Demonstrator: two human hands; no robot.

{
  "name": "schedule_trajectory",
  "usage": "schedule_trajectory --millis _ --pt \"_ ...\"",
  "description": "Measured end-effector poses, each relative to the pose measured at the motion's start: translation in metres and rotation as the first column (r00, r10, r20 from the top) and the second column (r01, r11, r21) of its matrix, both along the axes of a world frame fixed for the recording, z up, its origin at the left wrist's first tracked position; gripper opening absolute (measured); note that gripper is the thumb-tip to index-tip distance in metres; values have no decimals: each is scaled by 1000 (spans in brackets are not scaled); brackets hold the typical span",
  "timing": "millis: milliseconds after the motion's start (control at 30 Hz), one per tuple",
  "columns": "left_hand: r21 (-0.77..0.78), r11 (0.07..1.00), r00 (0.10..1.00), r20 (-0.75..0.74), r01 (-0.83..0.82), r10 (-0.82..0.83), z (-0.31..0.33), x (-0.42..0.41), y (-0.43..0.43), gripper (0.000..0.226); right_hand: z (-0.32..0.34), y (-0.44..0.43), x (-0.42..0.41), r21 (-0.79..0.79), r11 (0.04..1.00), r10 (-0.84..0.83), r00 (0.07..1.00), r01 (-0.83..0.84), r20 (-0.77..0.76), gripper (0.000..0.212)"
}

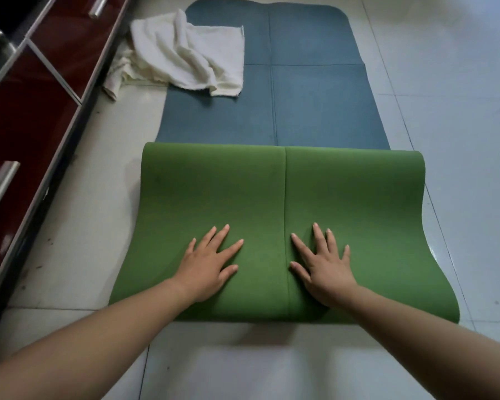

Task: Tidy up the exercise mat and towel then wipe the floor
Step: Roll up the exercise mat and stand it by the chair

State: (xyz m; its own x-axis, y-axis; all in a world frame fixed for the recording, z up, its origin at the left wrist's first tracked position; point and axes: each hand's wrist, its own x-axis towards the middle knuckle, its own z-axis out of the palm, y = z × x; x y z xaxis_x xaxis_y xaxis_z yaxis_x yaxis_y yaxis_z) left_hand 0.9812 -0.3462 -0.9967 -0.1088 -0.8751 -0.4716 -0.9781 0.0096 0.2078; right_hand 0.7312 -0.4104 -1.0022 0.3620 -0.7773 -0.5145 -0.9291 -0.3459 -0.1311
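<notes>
The exercise mat (315, 105) lies lengthwise on the tiled floor, blue-grey face up at the far end. Its near end is folded over, so the green underside (214, 192) shows as a wide flap. My left hand (211, 264) and my right hand (321, 264) press flat on that green flap, fingers spread, either side of its centre crease. A crumpled white towel (185, 53) rests on the mat's far left corner and spills onto the floor.
A dark red cabinet (26, 96) with metal handles runs along the left side. Pale floor tiles (459, 111) surround the mat on the right and in front of me.
</notes>
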Motion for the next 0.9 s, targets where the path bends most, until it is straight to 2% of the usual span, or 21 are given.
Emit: schedule_trajectory --millis 33,100,167,233,367,500,700,900 --pt "-25 1000 1000 -20 -7 7 3 -2 10 56 3 5 -1 -3 999 51 999 -51 3 69" --pt "-55 998 998 -53 22 -25 4 -2 29 57 10 12 -7 -25 988 154 988 -153 26 92" --pt "-50 999 989 -147 19 -26 5 4 42 61 16 16 -16 -15 975 221 975 -221 24 105" --pt "-35 999 977 -211 0 -7 5 11 48 49 21 17 -24 -14 958 287 957 -287 29 105" --pt "-39 998 984 -172 46 -52 4 13 53 56 25 28 -30 -42 922 384 923 -384 -8 94" --pt "3 997 989 -124 80 -79 3 9 57 61 19 42 -27 -79 914 396 917 -399 -54 96" --pt "30 996 991 -104 81 -78 4 8 52 61 19 43 -22 40 934 357 933 -356 -48 102" --pt "22 998 991 -122 56 -53 7 8 53 62 17 43 -23 41 923 385 922 -383 -53 103"
